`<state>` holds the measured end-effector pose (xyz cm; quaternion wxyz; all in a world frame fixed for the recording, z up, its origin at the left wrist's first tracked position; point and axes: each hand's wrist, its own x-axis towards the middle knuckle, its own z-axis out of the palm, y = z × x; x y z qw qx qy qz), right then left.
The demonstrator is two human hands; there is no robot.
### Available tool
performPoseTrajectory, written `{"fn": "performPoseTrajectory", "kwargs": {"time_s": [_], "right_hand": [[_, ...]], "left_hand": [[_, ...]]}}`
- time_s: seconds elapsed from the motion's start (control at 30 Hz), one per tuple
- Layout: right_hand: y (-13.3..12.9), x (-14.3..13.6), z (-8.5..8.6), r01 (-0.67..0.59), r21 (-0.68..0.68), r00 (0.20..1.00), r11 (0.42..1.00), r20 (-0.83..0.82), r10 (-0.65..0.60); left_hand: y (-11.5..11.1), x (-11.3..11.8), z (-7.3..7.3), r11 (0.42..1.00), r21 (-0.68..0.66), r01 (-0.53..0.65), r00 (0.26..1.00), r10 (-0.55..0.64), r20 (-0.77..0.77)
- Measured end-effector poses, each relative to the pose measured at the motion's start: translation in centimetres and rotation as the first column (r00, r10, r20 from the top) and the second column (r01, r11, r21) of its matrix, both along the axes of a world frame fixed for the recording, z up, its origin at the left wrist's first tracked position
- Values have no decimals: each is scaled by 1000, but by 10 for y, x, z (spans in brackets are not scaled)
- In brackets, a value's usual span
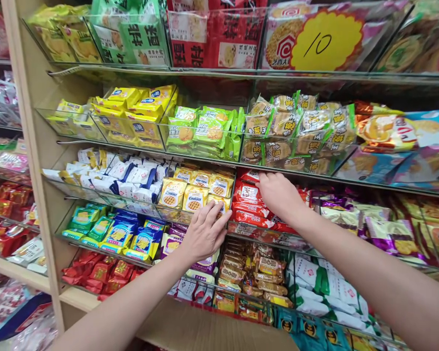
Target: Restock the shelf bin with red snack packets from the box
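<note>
My left hand (206, 231) lies at the front of the compartment of yellow cookie packets (195, 197). Its fingers are stretched out over the clear front edge and touch the nearest packets; nothing is held in it. To the right, my right hand (280, 196) reaches under the upper shelf into the compartment of red snack packets (248, 192). Its fingers are bent and close together on a red packet (249, 175) at the back, and their undersides are hidden. More red packets lie stacked in front, below this hand.
Clear dividers and front lips edge the tiers. Green biscuit packets (212, 127) and round biscuits (283, 114) sit just above. Brown-wrapped bars (269, 265) lie below, purple-wrapped snacks (391, 231) to the right. A cardboard box (212, 326) stands at the bottom.
</note>
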<state>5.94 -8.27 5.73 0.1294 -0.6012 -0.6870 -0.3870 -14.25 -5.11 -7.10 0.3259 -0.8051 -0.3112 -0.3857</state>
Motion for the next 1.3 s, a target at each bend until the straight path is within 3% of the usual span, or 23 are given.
{"fn": "performPoseTrajectory", "kwargs": {"time_s": [0.3,0.47,0.83,1.17,1.3], "right_hand": [[48,-3,18,40,-242,988,969,-136,-75],[52,5,28,21,-329,980,944,-182,-85],[56,-5,21,91,-255,921,963,-346,-178],[42,9,4,-54,-33,845,998,-534,28],[35,15,5,-151,-61,849,987,-519,98]], "left_hand": [[-1,-2,0,999,-8,35,999,-35,-20],[-2,-2,1,999,-27,35,999,-35,-24],[-1,0,0,999,-30,32,999,-33,-21],[1,0,-2,999,-22,30,999,-31,-20],[3,0,-3,1000,15,26,999,-26,-26]]}}
